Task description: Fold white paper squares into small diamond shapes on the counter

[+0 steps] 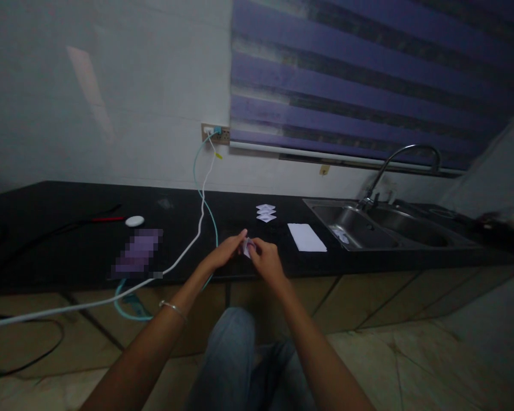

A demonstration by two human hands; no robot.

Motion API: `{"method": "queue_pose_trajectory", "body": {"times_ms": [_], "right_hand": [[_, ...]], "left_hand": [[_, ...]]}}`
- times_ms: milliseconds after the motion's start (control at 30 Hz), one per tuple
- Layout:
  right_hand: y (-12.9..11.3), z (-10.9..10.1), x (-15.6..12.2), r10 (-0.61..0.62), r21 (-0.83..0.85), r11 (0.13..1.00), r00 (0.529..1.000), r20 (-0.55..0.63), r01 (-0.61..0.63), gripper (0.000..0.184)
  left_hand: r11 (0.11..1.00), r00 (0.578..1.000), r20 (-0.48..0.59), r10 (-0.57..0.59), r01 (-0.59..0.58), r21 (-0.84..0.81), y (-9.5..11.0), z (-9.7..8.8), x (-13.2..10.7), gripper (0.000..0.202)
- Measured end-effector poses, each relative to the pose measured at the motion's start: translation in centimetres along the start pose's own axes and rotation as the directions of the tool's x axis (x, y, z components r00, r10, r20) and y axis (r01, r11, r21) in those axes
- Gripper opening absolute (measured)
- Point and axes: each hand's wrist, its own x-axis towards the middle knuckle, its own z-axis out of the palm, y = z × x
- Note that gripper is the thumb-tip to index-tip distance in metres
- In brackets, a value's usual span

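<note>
Between my two hands, just above the front of the black counter (240, 268), is a small piece of folded white paper (247, 249). My left hand (228, 251) grips its left side, thumb and fingers closed on it. My right hand (265, 256) pinches the same paper from the right. Beyond my hands lie several small folded paper pieces (266, 213) with pointed ends, lined up one behind another. To the right, a stack of white paper sheets (306, 237) rests flat near the sink.
A double steel sink (346, 220) with a tall faucet (385, 165) is at the right. White cable (192, 242) and teal cable (214, 220) run from the wall outlet (215, 133) past my left arm. A white round object (134, 221) and a blurred-out rectangle (137, 251) lie left.
</note>
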Motion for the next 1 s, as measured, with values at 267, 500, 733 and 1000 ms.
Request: {"method": "queue_pose_trajectory", "body": {"times_ms": [267,500,733,1000], "right_hand": [[0.2,0.0,-0.2,0.064,0.168,0.985,0.988,-0.142,-0.039,0.023],[0.3,0.0,-0.4,0.022,0.145,0.989,0.983,-0.183,0.005,0.023],[0.7,0.0,-0.5,-0.067,0.109,0.990,0.983,-0.173,0.086,0.023],[1.2,-0.3,0.0,0.081,0.444,0.895,0.995,-0.063,-0.044,0.040]], "left_hand": [[1.000,0.993,0.119,-0.010,0.012,-0.009,1.3,0.1,-0.1,0.050],[0.997,0.985,0.164,-0.049,0.059,-0.053,1.0,0.0,0.0,0.064],[1.000,0.986,0.166,-0.018,0.017,0.010,0.9,-0.2,0.0,0.058],[0.995,0.997,0.083,0.007,0.001,-0.101,0.6,0.0,-0.2,0.046]]}}
